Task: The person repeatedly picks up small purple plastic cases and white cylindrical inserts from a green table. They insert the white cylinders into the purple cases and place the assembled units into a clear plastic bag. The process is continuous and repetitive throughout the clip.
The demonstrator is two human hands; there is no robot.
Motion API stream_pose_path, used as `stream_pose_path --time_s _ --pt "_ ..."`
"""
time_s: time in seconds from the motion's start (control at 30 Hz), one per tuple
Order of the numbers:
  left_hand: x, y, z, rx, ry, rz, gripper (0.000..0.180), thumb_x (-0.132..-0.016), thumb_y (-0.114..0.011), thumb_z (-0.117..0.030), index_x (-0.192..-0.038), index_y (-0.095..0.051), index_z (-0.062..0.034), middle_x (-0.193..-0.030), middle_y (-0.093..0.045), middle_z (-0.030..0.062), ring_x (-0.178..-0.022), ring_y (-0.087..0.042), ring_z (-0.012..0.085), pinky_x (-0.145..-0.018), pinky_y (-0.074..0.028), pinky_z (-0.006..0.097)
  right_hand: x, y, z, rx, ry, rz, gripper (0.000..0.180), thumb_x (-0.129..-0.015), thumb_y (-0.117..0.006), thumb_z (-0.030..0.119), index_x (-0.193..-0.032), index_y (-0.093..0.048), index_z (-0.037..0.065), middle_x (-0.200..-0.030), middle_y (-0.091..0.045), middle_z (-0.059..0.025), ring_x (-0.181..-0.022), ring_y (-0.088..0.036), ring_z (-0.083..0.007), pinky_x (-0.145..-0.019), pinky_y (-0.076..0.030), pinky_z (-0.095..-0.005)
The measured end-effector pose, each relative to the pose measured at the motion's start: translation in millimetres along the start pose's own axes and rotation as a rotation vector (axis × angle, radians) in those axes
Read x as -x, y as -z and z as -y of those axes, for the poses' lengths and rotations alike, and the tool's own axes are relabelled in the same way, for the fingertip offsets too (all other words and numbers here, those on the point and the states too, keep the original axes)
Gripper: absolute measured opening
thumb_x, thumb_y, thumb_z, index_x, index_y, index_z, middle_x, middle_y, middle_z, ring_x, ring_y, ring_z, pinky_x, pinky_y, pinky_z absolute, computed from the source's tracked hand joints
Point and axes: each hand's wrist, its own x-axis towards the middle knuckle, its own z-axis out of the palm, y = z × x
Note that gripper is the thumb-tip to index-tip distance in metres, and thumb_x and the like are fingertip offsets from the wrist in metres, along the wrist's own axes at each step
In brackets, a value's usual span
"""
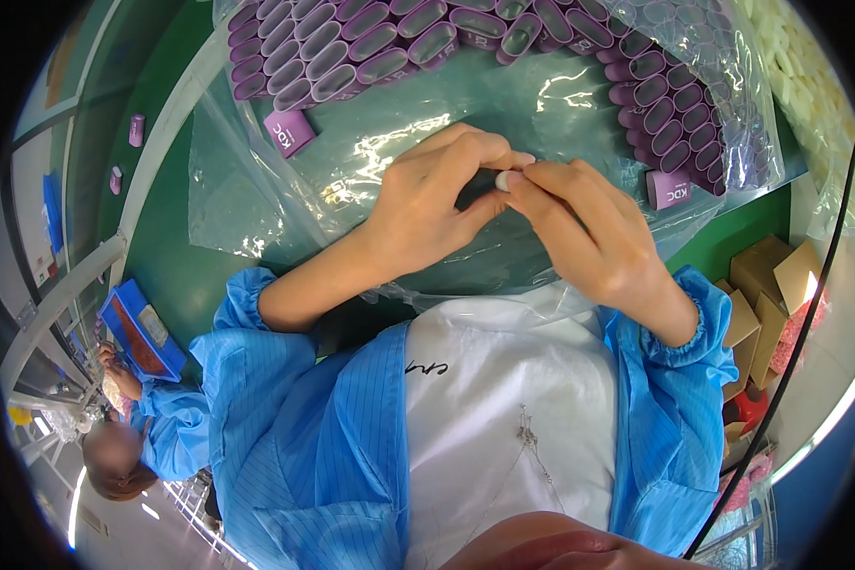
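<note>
**Two hands meet over one small part at the centre of the frame**

Both of your hands close on the same small piece just above the middle of the picture. Your left hand (pixel 427 204) wraps its fingers around a small dark part (pixel 480 182), so that only a short stretch of it shows between thumb and forefinger. Your right hand (pixel 579 228) pinches its thumb and forefinger together on a small white cap-like piece (pixel 503 180) at the end of that part; this looks like a grip that steadies the body with one hand while the other works the tip.

You hold the pair low, over the clear plastic sheet (pixel 285 180) spread on the green table (pixel 161 256), probably so anything dropped stays on it. Purple oval sleeves (pixel 351 43) lie in rows along the top of the frame and down its upper right, within reach. One loose purple sleeve (pixel 289 131) lies at upper left. Cardboard boxes (pixel 765 285) sit at right.
</note>
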Motion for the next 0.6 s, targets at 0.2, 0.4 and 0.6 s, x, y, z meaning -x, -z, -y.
stream_pose_path --time_s 0.2,0.4,0.6 --pt "-3 0 7 0.006 -0.128 0.03 0.039 -0.073 -0.084 0.003 -0.105 -0.062 0.0004 -0.102 -0.075 0.0154 -0.085 -0.071 0.0283 -0.073 -0.059 0.034 0 9 -4 -0.065 -0.057 -0.014 0.027 -0.071 -0.07 -0.001 -0.097 -0.067 -0.01 -0.099 -0.066 -0.0155 -0.074 -0.065 -0.0242 -0.059 -0.056 -0.0314" --pt "-5 0 6 -0.062 -0.167 0.03 0.031 -0.072 -0.084 -0.001 -0.096 -0.065 0.0003 -0.102 -0.076 0.0155 -0.085 -0.071 0.0303 -0.072 -0.059 0.035 9 3 -9 -0.019 0.008 -0.055 0.025 -0.072 -0.071 -0.002 -0.096 -0.066 -0.01 -0.099 -0.066 -0.0169 -0.072 -0.065 -0.0236 -0.057 -0.055 -0.031" --pt "-5 -3 6 -0.058 -0.158 0.017 0.026 -0.072 -0.083 -0.001 -0.091 -0.066 0.0009 -0.102 -0.076 0.0157 -0.085 -0.071 0.0301 -0.073 -0.059 0.035 26 -5 -15 0.035 0.072 -0.08 0.029 -0.072 -0.072 0.0 -0.098 -0.066 -0.011 -0.102 -0.066 -0.0181 -0.071 -0.064 -0.0233 -0.056 -0.054 -0.0307"
